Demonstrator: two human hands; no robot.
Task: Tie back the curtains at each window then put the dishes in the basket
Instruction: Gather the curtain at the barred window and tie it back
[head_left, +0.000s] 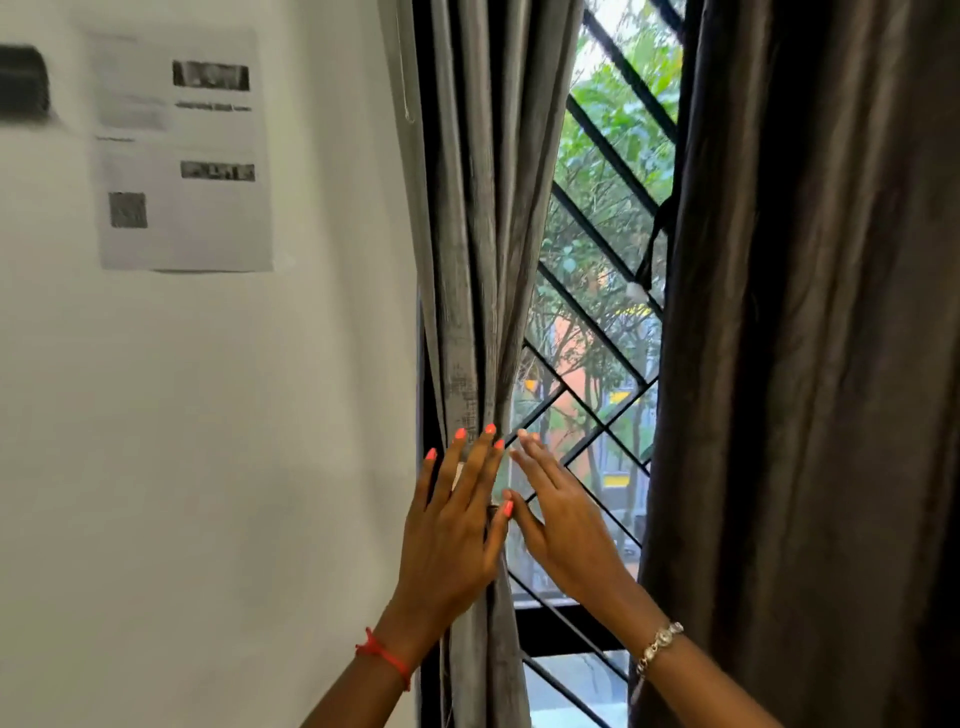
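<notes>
A grey curtain (475, 234) hangs bunched into a narrow bundle at the window's left edge, pinched in at about hand height. My left hand (452, 525) lies flat against that bundle with straight fingers. My right hand (558, 525) is beside it on the window side, fingers straight, its thumb meeting my left thumb at the bundle. A darker curtain (810, 364) hangs loose on the right. Any tie-back is hidden behind my hands. No dishes or basket are in view.
The window (597, 291) between the curtains has a black diagonal grille, with trees outside. A white wall (208, 441) on the left carries a taped paper sheet (182, 150) and a dark fixture (23, 83) at the upper left.
</notes>
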